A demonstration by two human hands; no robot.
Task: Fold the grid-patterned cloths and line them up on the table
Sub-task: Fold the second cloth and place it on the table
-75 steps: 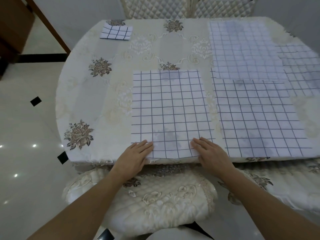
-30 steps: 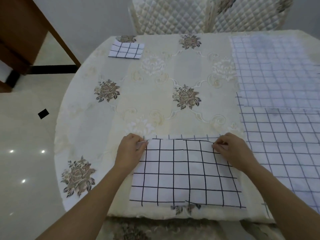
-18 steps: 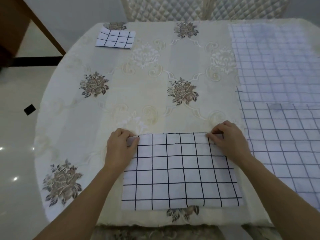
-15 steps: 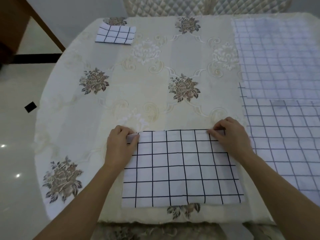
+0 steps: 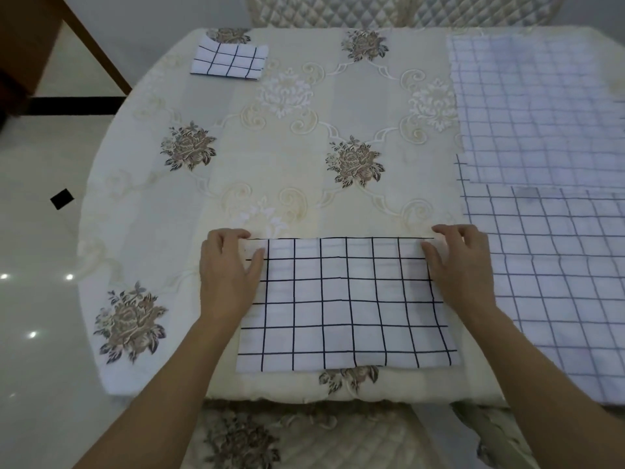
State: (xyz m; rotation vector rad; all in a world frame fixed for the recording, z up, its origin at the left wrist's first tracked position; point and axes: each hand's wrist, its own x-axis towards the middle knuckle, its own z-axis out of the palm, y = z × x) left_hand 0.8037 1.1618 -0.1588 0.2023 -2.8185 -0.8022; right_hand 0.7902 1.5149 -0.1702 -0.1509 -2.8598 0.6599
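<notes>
Two corners pinched: left hand [image 5: 226, 275], right hand [image 5: 463, 269] grip far edge of white black-grid cloth [image 5: 345, 306]; long axis left-right, hands equally near.

Near cloth [image 5: 345, 306] — spread cloths [image 5: 548, 265] right (bundle [image 5: 230, 60] far-left)

The middle cloth [image 5: 345, 306], lower centre, is white with a bold black grid, and so is the small cloth [image 5: 230, 60] at upper left. The flat cloths [image 5: 541, 113] at right show a paler grey grid. The tablecloth [image 5: 304, 157] is cream with brown roses.
</notes>
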